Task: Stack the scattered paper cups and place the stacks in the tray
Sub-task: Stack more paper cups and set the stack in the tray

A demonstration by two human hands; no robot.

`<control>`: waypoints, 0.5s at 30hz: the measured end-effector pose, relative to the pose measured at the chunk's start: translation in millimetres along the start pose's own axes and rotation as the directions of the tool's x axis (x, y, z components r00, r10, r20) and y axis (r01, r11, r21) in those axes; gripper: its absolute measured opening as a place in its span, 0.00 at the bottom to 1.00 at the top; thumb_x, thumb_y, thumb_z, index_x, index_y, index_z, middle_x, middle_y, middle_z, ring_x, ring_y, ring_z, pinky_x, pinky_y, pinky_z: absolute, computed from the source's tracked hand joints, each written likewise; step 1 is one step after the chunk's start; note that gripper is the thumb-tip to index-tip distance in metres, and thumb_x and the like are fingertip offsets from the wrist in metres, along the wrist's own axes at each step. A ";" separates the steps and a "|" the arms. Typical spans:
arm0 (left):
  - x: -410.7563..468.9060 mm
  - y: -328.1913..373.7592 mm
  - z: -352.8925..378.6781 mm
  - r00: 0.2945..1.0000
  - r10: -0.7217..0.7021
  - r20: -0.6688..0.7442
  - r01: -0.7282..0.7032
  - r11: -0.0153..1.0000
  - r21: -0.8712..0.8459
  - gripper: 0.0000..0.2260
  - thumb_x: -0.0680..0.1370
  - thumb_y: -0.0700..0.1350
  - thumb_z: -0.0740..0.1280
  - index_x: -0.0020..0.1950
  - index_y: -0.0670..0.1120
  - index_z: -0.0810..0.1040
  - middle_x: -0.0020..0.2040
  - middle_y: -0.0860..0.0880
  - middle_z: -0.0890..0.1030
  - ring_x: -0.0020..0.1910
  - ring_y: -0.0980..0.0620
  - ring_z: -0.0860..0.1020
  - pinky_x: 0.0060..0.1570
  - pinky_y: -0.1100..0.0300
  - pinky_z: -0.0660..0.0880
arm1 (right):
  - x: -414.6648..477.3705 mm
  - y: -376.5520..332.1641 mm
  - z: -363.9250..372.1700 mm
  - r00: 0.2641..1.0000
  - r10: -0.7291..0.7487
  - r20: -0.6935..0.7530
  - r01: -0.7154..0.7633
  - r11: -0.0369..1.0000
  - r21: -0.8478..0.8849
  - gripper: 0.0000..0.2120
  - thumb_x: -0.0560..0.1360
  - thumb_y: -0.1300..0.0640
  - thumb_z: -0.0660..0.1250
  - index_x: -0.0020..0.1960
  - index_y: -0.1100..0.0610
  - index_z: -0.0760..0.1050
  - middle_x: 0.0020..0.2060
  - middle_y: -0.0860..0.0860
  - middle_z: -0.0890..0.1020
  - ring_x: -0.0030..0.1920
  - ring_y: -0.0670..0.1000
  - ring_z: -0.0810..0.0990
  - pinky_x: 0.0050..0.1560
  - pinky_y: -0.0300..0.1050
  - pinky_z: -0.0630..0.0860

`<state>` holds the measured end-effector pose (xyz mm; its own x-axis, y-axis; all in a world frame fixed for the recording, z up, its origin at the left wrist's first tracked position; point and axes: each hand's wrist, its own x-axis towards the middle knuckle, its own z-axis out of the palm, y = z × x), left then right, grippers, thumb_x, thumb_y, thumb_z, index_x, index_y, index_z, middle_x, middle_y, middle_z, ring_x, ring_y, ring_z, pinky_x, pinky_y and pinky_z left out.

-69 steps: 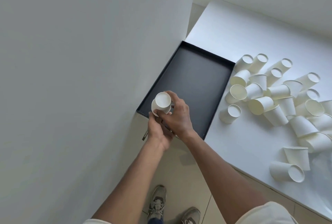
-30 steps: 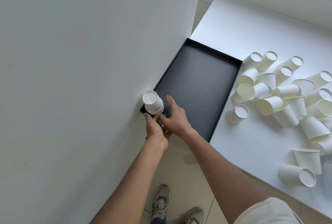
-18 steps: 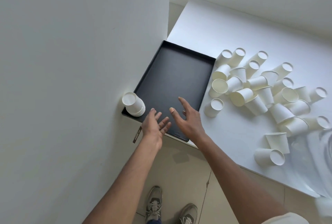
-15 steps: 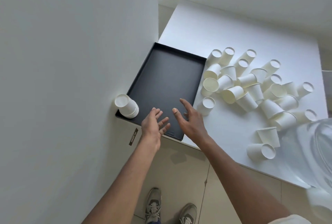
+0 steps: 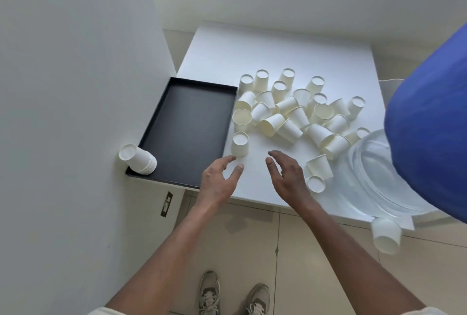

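Both hands are over the near part of the white worktop, and both are empty. The left hand is just right of the black tray, near its front right corner; its fingers are spread and a little curled, holding nothing. The right hand is beside it, also with the fingers apart and nothing between them.

One single cup stands upside down just beyond the left fingertips, close to the right edge of the tray. It is near the fingers, but I cannot tell if they touch it.

In the front left corner of the tray there is a stack of cups, upside down and leaning toward the white wall. The other part of the tray floor is bare.

The scattered cups lie in a loose heap on the worktop to the right of the tray, some upside down, many on their side. Two more cups are close to the right hand. One cup is at the front right edge of the worktop. A clear plastic sheet and a big blue object are on the right side; what the blue object is, I cannot tell.
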<state>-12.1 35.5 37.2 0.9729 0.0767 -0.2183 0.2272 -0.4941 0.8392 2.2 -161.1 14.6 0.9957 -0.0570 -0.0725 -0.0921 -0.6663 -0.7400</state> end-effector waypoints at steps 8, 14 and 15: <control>-3.7 25.3 23.6 0.992 0.117 0.037 -0.121 0.981 0.154 0.20 0.81 0.55 0.69 0.70 0.49 0.78 0.68 0.50 0.79 0.67 0.49 0.76 0.68 0.50 0.73 | -10.8 22.7 -35.1 0.998 0.062 -0.003 -0.062 0.997 -0.047 0.19 0.84 0.46 0.59 0.70 0.54 0.76 0.68 0.49 0.77 0.72 0.54 0.69 0.70 0.49 0.66; 18.3 22.1 34.4 0.982 0.161 0.101 -0.181 0.956 0.231 0.20 0.81 0.53 0.68 0.72 0.48 0.77 0.69 0.51 0.78 0.69 0.51 0.73 0.66 0.64 0.64 | -2.0 27.4 -31.4 0.994 0.113 0.002 -0.113 0.993 -0.046 0.20 0.84 0.46 0.58 0.71 0.54 0.75 0.69 0.49 0.76 0.73 0.53 0.68 0.70 0.49 0.65; 23.2 20.2 36.1 0.978 0.162 0.129 -0.190 0.952 0.239 0.21 0.82 0.53 0.68 0.73 0.48 0.75 0.70 0.51 0.77 0.70 0.50 0.72 0.67 0.62 0.64 | -0.1 28.2 -29.8 0.992 0.130 0.004 -0.130 0.990 -0.046 0.20 0.84 0.46 0.58 0.71 0.54 0.75 0.69 0.48 0.76 0.73 0.52 0.68 0.70 0.49 0.66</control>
<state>13.6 -3.9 31.1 0.9830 -0.1171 -0.1415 0.0215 -0.6919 0.7216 -0.3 -202.0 13.7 0.9753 -0.1402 -0.1705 -0.2199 -0.6871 -0.6925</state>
